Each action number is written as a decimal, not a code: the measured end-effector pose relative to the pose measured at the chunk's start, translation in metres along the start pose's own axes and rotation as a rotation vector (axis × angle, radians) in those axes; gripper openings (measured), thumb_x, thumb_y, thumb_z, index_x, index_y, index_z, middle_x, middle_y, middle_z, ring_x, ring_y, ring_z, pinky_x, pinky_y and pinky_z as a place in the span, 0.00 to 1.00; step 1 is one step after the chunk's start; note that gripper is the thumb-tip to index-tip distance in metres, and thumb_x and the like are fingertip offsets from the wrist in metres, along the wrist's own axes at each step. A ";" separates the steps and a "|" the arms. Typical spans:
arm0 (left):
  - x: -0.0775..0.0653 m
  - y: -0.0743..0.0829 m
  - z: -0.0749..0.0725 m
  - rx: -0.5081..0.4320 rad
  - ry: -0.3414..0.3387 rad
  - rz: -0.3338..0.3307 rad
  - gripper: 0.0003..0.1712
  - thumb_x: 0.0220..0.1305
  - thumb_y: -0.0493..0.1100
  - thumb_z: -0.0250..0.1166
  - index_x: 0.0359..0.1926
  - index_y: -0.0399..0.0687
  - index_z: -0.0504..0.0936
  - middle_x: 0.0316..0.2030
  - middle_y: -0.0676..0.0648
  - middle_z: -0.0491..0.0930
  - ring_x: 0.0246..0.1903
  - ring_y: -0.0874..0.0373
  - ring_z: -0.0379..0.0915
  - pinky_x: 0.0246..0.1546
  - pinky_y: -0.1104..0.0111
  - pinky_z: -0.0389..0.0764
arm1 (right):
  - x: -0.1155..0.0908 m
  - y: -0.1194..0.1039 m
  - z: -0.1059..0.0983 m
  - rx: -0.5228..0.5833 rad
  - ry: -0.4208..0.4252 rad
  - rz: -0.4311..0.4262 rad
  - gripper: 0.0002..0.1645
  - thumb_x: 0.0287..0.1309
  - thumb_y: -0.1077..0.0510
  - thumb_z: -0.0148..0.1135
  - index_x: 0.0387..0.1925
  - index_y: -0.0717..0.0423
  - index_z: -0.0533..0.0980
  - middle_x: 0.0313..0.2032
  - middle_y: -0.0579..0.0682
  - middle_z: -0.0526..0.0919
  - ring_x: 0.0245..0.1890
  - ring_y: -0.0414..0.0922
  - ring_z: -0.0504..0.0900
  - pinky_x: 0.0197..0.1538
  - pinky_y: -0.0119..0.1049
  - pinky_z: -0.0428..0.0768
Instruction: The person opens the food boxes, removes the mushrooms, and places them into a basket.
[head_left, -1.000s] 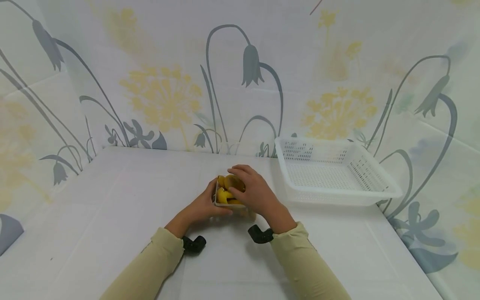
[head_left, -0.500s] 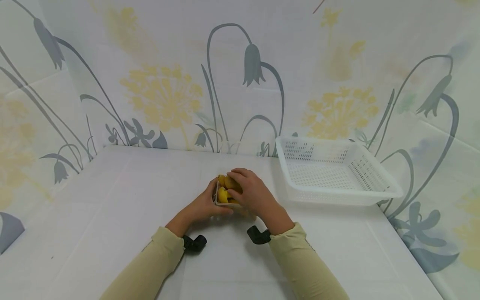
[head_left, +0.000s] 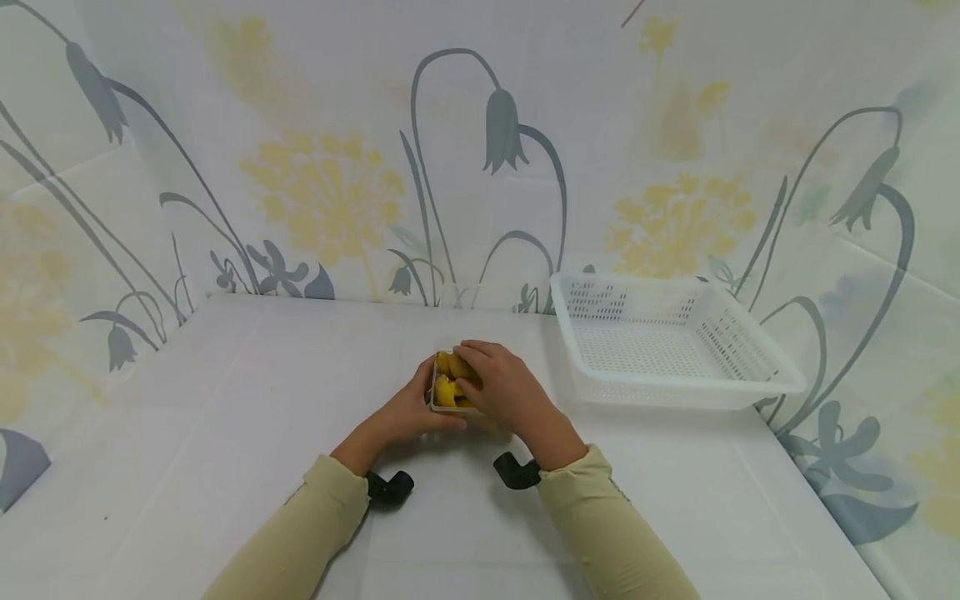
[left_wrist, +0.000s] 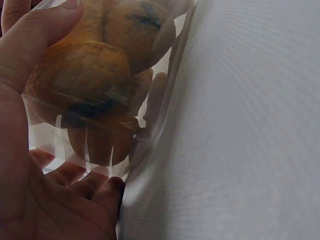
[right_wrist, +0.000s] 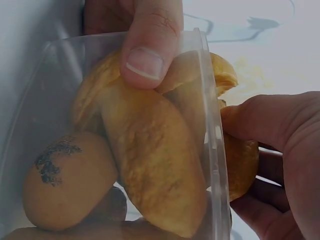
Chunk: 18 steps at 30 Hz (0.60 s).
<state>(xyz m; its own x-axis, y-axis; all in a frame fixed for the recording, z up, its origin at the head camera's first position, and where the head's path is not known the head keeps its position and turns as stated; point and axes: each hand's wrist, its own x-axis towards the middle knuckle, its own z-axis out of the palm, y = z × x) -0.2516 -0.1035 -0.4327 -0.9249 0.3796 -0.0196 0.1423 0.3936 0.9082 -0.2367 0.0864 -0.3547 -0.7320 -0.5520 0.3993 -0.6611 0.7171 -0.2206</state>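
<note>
A clear plastic box [head_left: 452, 410] full of golden-brown, bread-like pieces [right_wrist: 152, 160] stands open-topped on the table in the head view. My left hand [head_left: 408, 410] grips its side, thumb along the near wall and fingers round the far wall. Dark smudged marks show on several pieces through the clear wall in the left wrist view. At the box's mouth, my right hand [head_left: 513, 387] holds one rounded golden piece [right_wrist: 242, 162] between thumb and fingers. This piece sits right at the rim in the right wrist view, partly hidden by the hand.
A white perforated plastic basket [head_left: 690, 387] stands to the right of the hands, toward the back. White cloth [head_left: 262, 400] covers the table, and a flower-printed curtain [head_left: 480, 208] rises behind it. Black wrist-camera mounts [head_left: 390, 489] stick out below both hands.
My right hand has moved slightly left and down onto the box's mouth with the golden piece, which is now more covered by the fingers. My left hand keeps its grip on the box.
</note>
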 end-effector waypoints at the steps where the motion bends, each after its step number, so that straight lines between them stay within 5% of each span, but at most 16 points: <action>1: 0.000 0.000 0.000 0.001 0.000 0.003 0.66 0.48 0.56 0.76 0.76 0.61 0.40 0.76 0.47 0.46 0.75 0.45 0.41 0.72 0.44 0.52 | 0.000 0.000 0.000 -0.002 0.000 -0.001 0.27 0.59 0.57 0.66 0.59 0.59 0.75 0.59 0.55 0.78 0.59 0.51 0.77 0.61 0.42 0.77; 18: -0.001 0.002 0.000 0.003 0.007 -0.030 0.69 0.44 0.61 0.77 0.76 0.61 0.40 0.76 0.48 0.44 0.76 0.45 0.41 0.72 0.44 0.51 | 0.000 -0.001 -0.009 0.047 0.024 -0.016 0.26 0.60 0.56 0.66 0.60 0.59 0.74 0.60 0.54 0.77 0.61 0.50 0.76 0.61 0.41 0.77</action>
<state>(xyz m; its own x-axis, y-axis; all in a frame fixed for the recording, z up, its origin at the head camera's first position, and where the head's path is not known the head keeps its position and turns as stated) -0.2500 -0.1032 -0.4307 -0.9313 0.3617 -0.0437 0.1156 0.4072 0.9060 -0.2344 0.0900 -0.3462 -0.7173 -0.5524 0.4246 -0.6802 0.6873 -0.2549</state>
